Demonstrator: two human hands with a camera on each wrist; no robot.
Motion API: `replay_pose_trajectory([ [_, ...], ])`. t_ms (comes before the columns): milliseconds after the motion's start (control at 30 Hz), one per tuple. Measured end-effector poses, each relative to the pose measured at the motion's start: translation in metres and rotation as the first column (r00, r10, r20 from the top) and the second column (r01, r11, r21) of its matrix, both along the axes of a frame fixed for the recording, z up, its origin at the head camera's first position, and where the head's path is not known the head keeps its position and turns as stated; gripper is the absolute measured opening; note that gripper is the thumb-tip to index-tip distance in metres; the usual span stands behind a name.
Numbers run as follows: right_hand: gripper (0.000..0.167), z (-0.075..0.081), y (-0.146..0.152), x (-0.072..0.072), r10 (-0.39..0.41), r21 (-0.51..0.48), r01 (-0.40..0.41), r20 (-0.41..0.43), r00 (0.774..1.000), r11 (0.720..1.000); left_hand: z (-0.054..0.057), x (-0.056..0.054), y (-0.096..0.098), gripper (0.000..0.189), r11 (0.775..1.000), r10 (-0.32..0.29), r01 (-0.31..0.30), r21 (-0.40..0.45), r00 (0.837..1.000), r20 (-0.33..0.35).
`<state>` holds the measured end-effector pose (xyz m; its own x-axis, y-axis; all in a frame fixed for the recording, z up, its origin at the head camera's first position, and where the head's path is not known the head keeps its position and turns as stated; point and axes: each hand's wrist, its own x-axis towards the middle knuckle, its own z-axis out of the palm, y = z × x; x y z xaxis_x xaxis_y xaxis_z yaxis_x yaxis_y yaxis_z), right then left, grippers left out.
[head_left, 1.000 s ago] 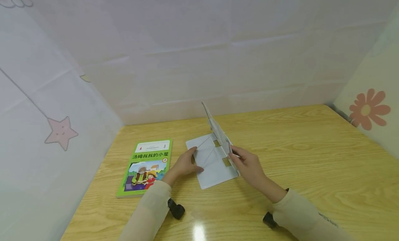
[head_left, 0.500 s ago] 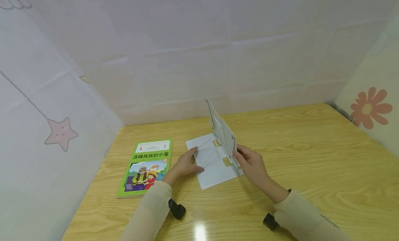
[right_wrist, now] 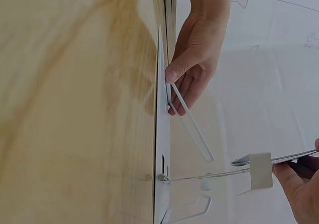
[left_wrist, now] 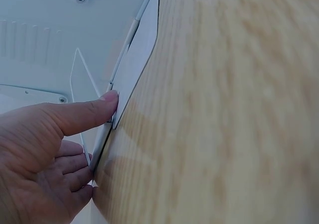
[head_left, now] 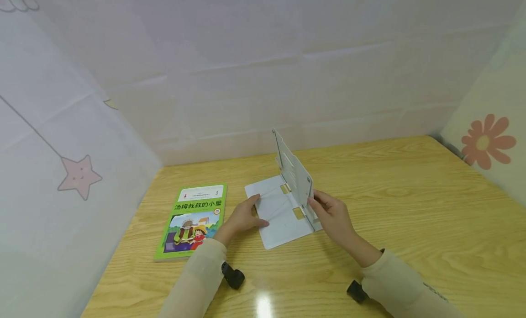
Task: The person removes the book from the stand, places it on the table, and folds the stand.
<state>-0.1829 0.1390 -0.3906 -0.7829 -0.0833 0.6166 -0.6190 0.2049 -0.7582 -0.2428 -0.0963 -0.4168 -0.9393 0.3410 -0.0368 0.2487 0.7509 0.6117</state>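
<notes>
A white metal book stand lies unfolded on the table. Its base plate is flat, and its slotted panel rises from the hinge line. My right hand pinches the panel's near edge between thumb and fingers. At the base's left edge rests my left hand, thumb and fingertips spread apart along it. A thin wire support juts up between that thumb and fingers in the right wrist view. There, a white bracket sits on the panel beside my right fingers.
A green-bordered picture book lies to the left, close to my left forearm. The wooden table extends to the right. Pale printed sheeting stands behind the table and on both sides.
My right hand has shifted slightly right, swinging the panel more open from the base, so more of its slotted face shows. The left hand, base and book have stayed put.
</notes>
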Motion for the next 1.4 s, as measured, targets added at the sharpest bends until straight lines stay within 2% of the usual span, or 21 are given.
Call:
replay_pose_trajectory([
  [300, 0.024, 0.001, 0.0, 0.001, -0.015, 0.0, 0.015, 0.03, 0.999, 1.0, -0.002, -0.001, -0.001, 0.082, 1.0, 0.003, -0.003, 0.0, 1.0, -0.002],
  [567, 0.022, 0.019, -0.006, 0.012, -0.031, 0.011, 0.031, 0.008, 0.999, 0.999, -0.002, -0.001, -0.001, 0.083, 1.0, -0.001, 0.001, -0.001, 1.0, 0.007],
  [700, 0.023, 0.009, -0.003, 0.006, -0.012, 0.0, 0.012, 0.003, 1.0, 1.0, -0.002, 0.0, 0.0, 0.083, 1.0, 0.001, -0.001, -0.006, 1.0, 0.004],
  [933, 0.023, 0.004, -0.002, 0.003, -0.019, -0.008, 0.019, 0.005, 1.0, 1.0, -0.004, -0.001, -0.001, 0.083, 1.0, 0.005, -0.005, 0.011, 1.0, 0.018],
  [1033, 0.024, -0.002, 0.0, -0.002, -0.012, -0.012, 0.012, 0.007, 1.0, 1.0, -0.003, 0.0, -0.001, 0.083, 1.0, 0.001, -0.001, 0.015, 1.0, 0.015],
  [1233, 0.024, 0.0, 0.0, 0.0, -0.01, -0.006, 0.01, 0.014, 1.0, 1.0, -0.003, 0.0, -0.001, 0.081, 1.0, -0.011, 0.011, 0.008, 1.0, 0.008],
  [1400, 0.023, 0.013, -0.004, 0.008, -0.004, -0.006, 0.004, 0.001, 1.0, 1.0, -0.004, -0.001, -0.001, 0.08, 1.0, -0.014, 0.014, -0.002, 1.0, 0.005],
])
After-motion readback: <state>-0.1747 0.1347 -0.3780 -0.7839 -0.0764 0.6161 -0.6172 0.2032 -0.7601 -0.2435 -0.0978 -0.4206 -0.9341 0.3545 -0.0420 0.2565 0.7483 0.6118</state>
